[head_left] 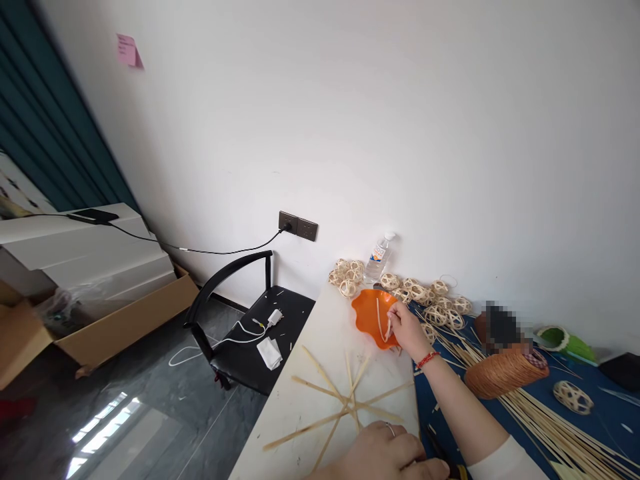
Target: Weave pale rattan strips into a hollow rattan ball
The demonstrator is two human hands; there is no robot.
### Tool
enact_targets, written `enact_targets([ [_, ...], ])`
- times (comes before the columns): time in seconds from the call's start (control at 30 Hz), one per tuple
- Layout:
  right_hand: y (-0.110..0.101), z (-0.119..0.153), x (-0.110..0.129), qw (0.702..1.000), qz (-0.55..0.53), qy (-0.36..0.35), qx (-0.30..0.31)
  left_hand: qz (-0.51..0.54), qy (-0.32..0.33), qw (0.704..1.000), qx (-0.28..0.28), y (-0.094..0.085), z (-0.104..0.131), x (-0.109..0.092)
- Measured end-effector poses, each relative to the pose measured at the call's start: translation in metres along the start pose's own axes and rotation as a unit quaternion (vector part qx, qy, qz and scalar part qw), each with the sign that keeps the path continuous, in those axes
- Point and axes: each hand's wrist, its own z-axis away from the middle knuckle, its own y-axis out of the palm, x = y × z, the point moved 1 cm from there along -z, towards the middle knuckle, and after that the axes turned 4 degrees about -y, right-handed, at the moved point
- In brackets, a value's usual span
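Inside the scalloped, glossy orange bowl point(365, 310), which stands on a long white tabletop point(280, 427), the right hand point(404, 327) reaches down, its thumb and fingertips pinched together on a short, pale, narrow strip point(389, 329). A second short, pale, slightly curved strip point(379, 315) leans in the bowl just beside those fingers. Around the right wrist is a red beaded bracelet point(427, 360).

Nearer the body, the left hand point(383, 453), with a thin silver-coloured ring point(390, 429), lies low over the tabletop, its fingers bent and close beside one another; whether they grip anything, I cannot tell. Just beyond it, flat, light wooden strips point(347, 403) lie crossed in a star on the white surface, between the left hand and the bowl; some of their near ends run toward that hand, and contact is unclear.

Behind the bowl, near the wall, a clear plastic bottle with a white cap point(379, 259) stands upright among open-weave, pale wicker balls point(417, 291). To the right, on a dark blue cloth point(607, 387), a fat orange-brown spool of cord point(505, 371) lies on its side near a bundle of long, thin, straw-coloured sticks point(550, 430).
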Motion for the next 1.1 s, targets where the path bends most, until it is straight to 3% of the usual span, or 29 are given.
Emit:
enact_targets([
  [0.23, 0.001, -0.002, -0.003, 0.999, 0.008, -0.026, -0.017, 0.006, -0.003, 0.999, -0.035, -0.002, -0.002, 0.000],
  [0.47, -0.002, 0.003, 0.005, 0.995, 0.040, -0.084, -0.046, 0.000, 0.000, 1.000, -0.027, -0.002, -0.001, 0.000],
  [0.63, -0.006, 0.020, 0.015, 0.991, 0.042, -0.124, -0.035, -0.014, 0.009, 1.000, 0.024, 0.004, 0.002, 0.000],
  [0.8, -0.013, 0.042, 0.010, 0.989, 0.056, -0.136, -0.007, -0.015, 0.017, 0.999, 0.033, 0.013, 0.005, -0.001],
  [1.1, -0.014, 0.052, 0.007, 0.981, 0.098, -0.169, 0.019, -0.001, 0.016, 0.998, -0.058, 0.003, 0.000, -0.003],
])
